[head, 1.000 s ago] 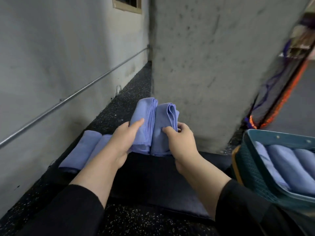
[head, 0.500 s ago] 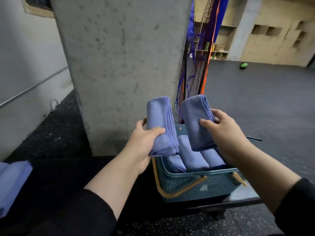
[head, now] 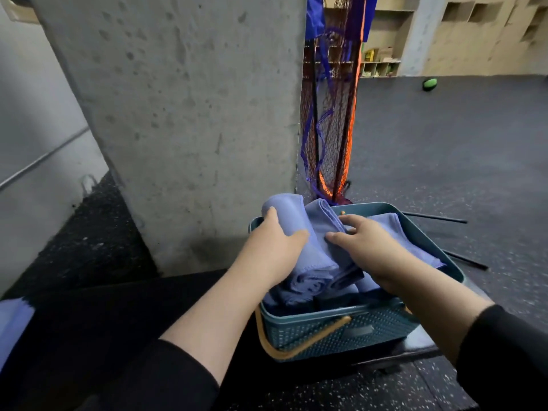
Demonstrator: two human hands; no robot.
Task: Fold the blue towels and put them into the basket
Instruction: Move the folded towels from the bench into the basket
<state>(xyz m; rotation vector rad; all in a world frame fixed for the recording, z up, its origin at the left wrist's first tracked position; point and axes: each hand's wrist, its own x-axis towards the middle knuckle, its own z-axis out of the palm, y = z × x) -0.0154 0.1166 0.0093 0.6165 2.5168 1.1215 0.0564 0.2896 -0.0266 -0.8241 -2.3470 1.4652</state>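
A head-worn camera looks down at a person's 2 bare forearms in black sleeves, reaching into a teal basket [head: 341, 327] in the lower centre of the frame. The basket has a tan handle [head: 299, 345] folded down against its front wall and sits on a dark counter [head: 166, 310].

The left hand [head: 274, 246] grips a folded blue towel [head: 292, 221], thumb on the near side and fingers curled round its far edge. The right hand [head: 369, 244] presses on a second folded blue towel [head: 327, 216] just beside the first, its fingers bent over the cloth and its thumb alongside. Both towels touch each other and lie low at the basket's rim, on top of other blue towels [head: 308, 289] already inside.

Half a second ago both hands held these 2 towels upright and apart, above the basket; now they have come down and drawn together, with the towels lowered into it. 1 second ago the hands were picking the pair up from the counter further left.

A further blue towel [head: 12, 321] shows at the lower left edge of the frame. A grey concrete pillar [head: 189, 114] fills the upper centre, with a dark net edged in orange and blue [head: 332, 129] to its right. A green ball [head: 429, 83] lies on the dark floor at the upper right.
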